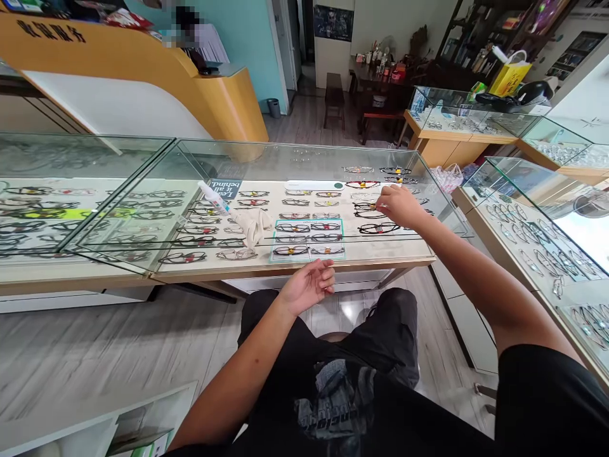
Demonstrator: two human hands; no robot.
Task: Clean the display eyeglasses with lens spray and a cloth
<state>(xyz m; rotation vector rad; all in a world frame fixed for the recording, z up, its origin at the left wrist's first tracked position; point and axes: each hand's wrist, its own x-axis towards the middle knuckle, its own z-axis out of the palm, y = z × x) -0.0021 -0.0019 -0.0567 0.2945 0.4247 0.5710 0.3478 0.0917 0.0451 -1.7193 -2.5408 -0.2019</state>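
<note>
My right hand is over the right part of the glass display case, its fingertips pinched beside a dark-framed pair of glasses; what they hold is too small to make out. Near the front edge, palm turned up and fingers loosely curled, my left hand holds nothing. Several rows of glasses lie in the case, some on a teal-edged panel. A white cloth and a white bottle rest on the glass to the left.
To the right stand more glass cases with glasses. Behind on the left is a curved yellow counter. A wooden bench and a cluttered table stand farther back. A white shelf unit is at the lower left.
</note>
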